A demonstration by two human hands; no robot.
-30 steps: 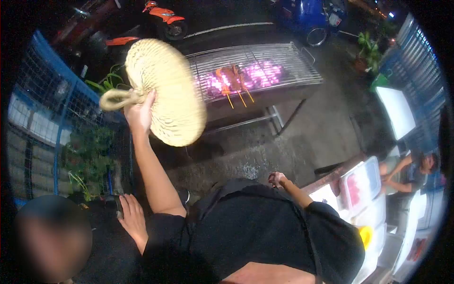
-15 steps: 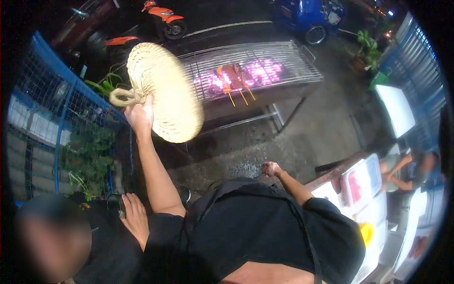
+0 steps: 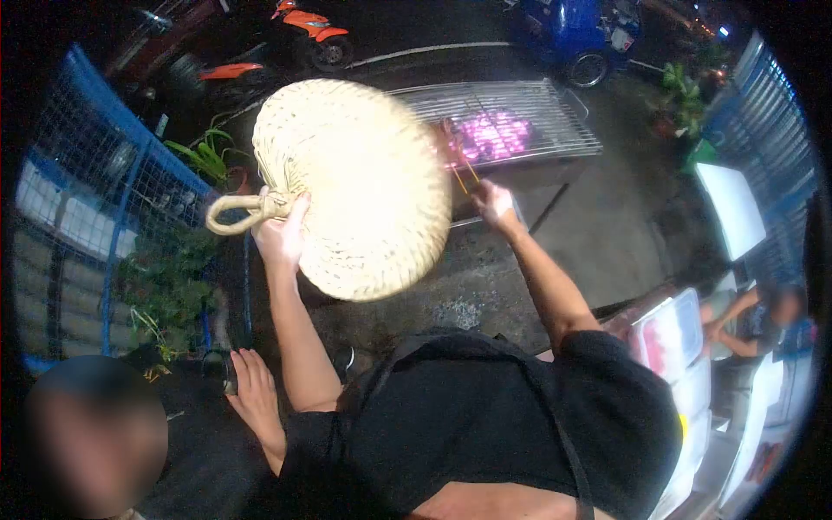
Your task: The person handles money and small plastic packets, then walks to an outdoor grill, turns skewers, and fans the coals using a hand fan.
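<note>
My left hand (image 3: 280, 238) is closed round the neck of a round woven hand fan (image 3: 364, 182), its looped handle (image 3: 232, 214) sticking out to the left. The fan is held up broad side toward me and hides the left part of the grill (image 3: 555, 143). Beyond its right edge, meat on skewers (image 3: 449, 139) lies on the grate, partly covered. My right hand (image 3: 492, 204) is at the near ends of the yellowish sticks, fingers curled on a skewer; the exact grip is blurred. Glowing coals (image 3: 496, 136) show under the grate.
Another person's hand (image 3: 251, 386) is close at my left. Plastic tubs (image 3: 672, 334) stand on a table at right, with another person (image 3: 754, 325) beyond. A blue mesh fence (image 3: 113, 234) runs along the left. An orange motorcycle (image 3: 312, 26) and a blue vehicle (image 3: 581, 35) stand behind the grill.
My right hand has moved from low beside my body up and forward to the skewer ends. The fan has swung right and turned flatter toward me, covering more of the grill.
</note>
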